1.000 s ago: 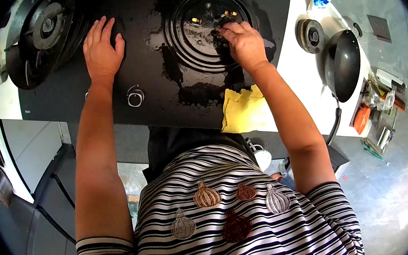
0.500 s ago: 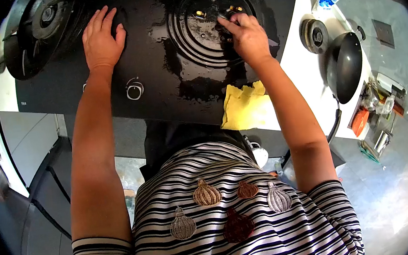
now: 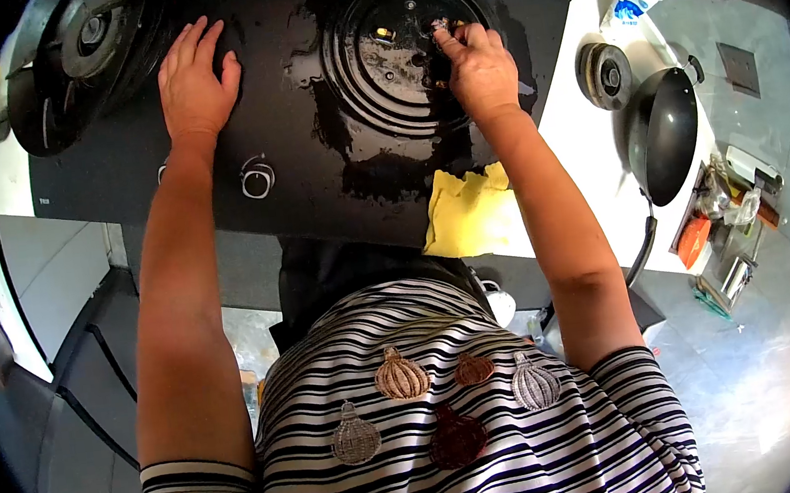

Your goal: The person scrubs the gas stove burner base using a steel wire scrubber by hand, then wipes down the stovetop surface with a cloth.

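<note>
My left hand (image 3: 197, 82) lies flat on the black gas cooktop (image 3: 298, 194), fingers stretched out, holding nothing. It rests between the left burner (image 3: 93, 33) and the round burner recess (image 3: 370, 105) on the right. My right hand (image 3: 484, 71) is over the right side of that recess, fingers bent and pinched together near the small brass fittings (image 3: 384, 35). A small greyish bit shows at the fingertips, too small to name. The recess has no burner parts over it, and wet-looking patches surround it. A yellow cloth (image 3: 468, 212) lies at the cooktop's front edge.
On the white counter to the right are a removed burner part (image 3: 604, 76) and a black wok (image 3: 667, 136), its handle pointing toward me. A blue-and-white packet (image 3: 632, 7) lies behind them. Control knobs (image 3: 258, 178) sit at the cooktop's front.
My right hand has shifted slightly within the burner recess, its fingertips turned a little. My left hand stays in place. The view has moved slightly.
</note>
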`<action>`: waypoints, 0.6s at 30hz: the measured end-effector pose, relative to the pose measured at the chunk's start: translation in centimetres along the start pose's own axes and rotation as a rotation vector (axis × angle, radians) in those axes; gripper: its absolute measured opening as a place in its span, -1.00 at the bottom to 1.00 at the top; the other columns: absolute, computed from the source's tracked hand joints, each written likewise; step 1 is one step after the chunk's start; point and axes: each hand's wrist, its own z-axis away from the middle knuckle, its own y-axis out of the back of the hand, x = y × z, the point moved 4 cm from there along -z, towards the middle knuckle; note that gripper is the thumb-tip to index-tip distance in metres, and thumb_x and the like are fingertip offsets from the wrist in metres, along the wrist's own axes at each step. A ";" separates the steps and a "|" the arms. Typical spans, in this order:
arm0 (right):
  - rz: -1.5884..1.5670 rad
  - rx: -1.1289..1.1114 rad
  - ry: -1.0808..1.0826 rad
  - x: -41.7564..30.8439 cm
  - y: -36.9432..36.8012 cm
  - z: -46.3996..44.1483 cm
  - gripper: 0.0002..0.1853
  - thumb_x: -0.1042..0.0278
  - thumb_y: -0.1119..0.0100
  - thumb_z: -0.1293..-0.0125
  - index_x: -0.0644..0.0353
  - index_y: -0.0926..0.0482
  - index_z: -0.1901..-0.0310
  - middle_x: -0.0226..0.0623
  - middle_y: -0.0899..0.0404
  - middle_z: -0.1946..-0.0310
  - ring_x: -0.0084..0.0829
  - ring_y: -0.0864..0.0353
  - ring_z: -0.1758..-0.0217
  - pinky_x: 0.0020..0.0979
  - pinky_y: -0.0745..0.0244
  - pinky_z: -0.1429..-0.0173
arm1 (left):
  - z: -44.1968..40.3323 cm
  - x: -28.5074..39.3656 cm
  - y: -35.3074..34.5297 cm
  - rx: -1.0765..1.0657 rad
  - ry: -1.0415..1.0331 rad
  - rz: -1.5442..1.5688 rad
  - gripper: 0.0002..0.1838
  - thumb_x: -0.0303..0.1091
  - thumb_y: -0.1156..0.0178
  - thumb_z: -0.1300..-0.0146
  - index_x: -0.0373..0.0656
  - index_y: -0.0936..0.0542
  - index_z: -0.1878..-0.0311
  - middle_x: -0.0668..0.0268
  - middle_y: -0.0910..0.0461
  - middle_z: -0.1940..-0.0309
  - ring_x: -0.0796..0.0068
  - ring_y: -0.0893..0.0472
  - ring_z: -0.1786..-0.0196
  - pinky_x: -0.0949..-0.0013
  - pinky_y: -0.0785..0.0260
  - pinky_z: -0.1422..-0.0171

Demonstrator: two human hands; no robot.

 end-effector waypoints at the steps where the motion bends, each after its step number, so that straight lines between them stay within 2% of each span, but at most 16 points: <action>1: 0.000 0.001 -0.001 0.0 0.2 0.3 -0.41 0.51 -0.20 -0.10 -0.28 -0.63 -0.20 -0.43 -0.52 0.09 -0.29 -0.52 0.02 -0.28 -0.55 0.01 | 0.1 0.0 0.0 0.002 -0.001 -0.003 -0.51 -0.18 -0.14 -0.37 0.09 -0.46 -0.37 0.37 -0.37 -0.42 0.27 -0.29 -0.50 0.11 -0.10 -0.54; 4: -0.081 -0.024 -0.041 -0.1 1.5 2.1 -0.43 0.57 -0.16 -0.16 -0.29 -0.64 -0.18 -0.41 -0.52 0.12 -0.28 -0.55 0.06 -0.30 -0.57 0.01 | 0.1 0.0 -0.2 0.001 0.002 -0.012 -0.51 -0.17 -0.13 -0.38 0.10 -0.46 -0.37 0.38 -0.38 -0.42 0.27 -0.29 -0.50 0.11 -0.09 -0.54; 6: -0.072 -0.122 -0.078 0.0 1.5 3.1 -0.41 0.57 -0.16 -0.17 -0.33 -0.62 -0.20 -0.41 -0.50 0.12 -0.29 -0.55 0.05 -0.31 -0.59 0.00 | 0.3 -0.2 -0.2 -0.004 0.009 -0.016 -0.51 -0.17 -0.13 -0.38 0.10 -0.46 -0.37 0.38 -0.37 -0.42 0.27 -0.29 -0.50 0.11 -0.09 -0.54; 7: -0.083 -0.156 -0.083 0.1 1.1 2.9 -0.37 0.51 -0.17 -0.16 -0.37 -0.57 -0.26 -0.40 -0.50 0.05 -0.27 -0.53 -0.01 -0.26 -0.58 0.00 | 0.2 -0.2 -0.3 0.000 0.001 -0.021 -0.51 -0.16 -0.12 -0.38 0.10 -0.46 -0.37 0.37 -0.37 -0.42 0.26 -0.29 -0.50 0.11 -0.10 -0.54; 11: 0.047 -0.136 -0.068 0.1 -0.1 0.1 -0.37 0.48 -0.07 -0.25 -0.42 -0.49 -0.33 -0.37 -0.49 0.04 -0.25 -0.53 -0.06 -0.25 -0.59 -0.04 | 0.1 -0.1 -0.2 -0.006 -0.005 -0.015 -0.52 -0.16 -0.12 -0.39 0.09 -0.46 -0.37 0.36 -0.36 -0.43 0.25 -0.29 -0.49 0.10 -0.10 -0.54; 14: 0.032 -0.099 -0.082 0.5 0.8 0.8 -0.42 0.50 -0.15 -0.17 -0.33 -0.61 -0.21 -0.37 -0.53 0.05 -0.26 -0.55 0.00 -0.30 -0.58 -0.04 | 0.2 0.0 -0.1 -0.003 -0.001 -0.010 -0.52 -0.16 -0.12 -0.39 0.08 -0.47 -0.36 0.35 -0.37 -0.43 0.25 -0.29 -0.49 0.09 -0.09 -0.54; 15: -0.004 -0.161 -0.122 1.4 0.5 1.7 -0.39 0.46 -0.09 -0.22 -0.41 -0.54 -0.28 -0.37 -0.49 0.06 -0.24 -0.53 -0.04 -0.23 -0.60 -0.03 | 0.1 0.0 -0.1 -0.003 0.001 -0.012 -0.52 -0.16 -0.12 -0.39 0.08 -0.47 -0.36 0.35 -0.37 -0.43 0.25 -0.29 -0.49 0.09 -0.09 -0.54; 18: -0.034 -0.121 -0.168 2.4 0.7 2.9 -0.39 0.48 -0.14 -0.15 -0.37 -0.58 -0.24 -0.39 -0.52 0.07 -0.24 -0.54 -0.01 -0.25 -0.62 0.02 | 0.3 0.0 0.1 0.010 -0.002 0.011 -0.53 -0.17 -0.12 -0.39 0.07 -0.48 -0.36 0.34 -0.39 -0.41 0.24 -0.29 -0.49 0.08 -0.09 -0.54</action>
